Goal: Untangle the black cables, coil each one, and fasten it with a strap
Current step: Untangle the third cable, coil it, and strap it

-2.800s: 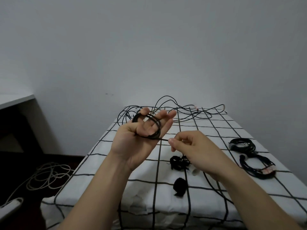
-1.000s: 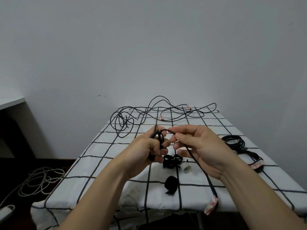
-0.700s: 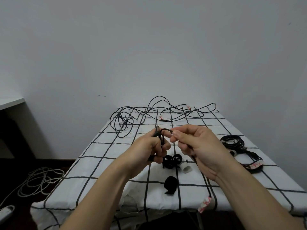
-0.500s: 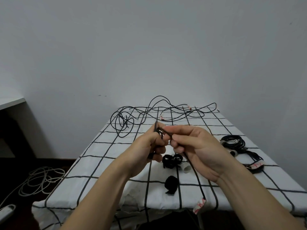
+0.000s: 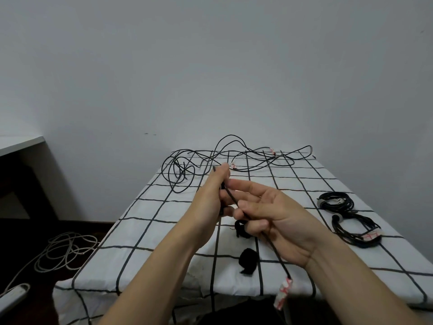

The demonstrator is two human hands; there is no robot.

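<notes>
Now, table (image 5: 150,231) under checked cloth carries everything. Tangle (image 5: 234,160) of loose black cables at far end. Two bundled coils at right edge: far coil (image 5: 335,201), near coil (image 5: 356,231), just beside each other. Two black clumps mid-cloth: far strap (image 5: 242,231), near strap (image 5: 248,261).

Both hands raised over cloth on one held cable (image 5: 274,252). Left hand (image 5: 210,200): fingers curled round it, short end poking above. Right hand (image 5: 276,219): palm up, lower fingers curled over cable, index straighter. Cable slants down to red-and-white tag (image 5: 283,292) at near table edge.

Pale cord (image 5: 63,252) heaped on floor, left.

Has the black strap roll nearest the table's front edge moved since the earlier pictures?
No. The black strap roll still lies on the same grid line of the checked cloth.
</notes>
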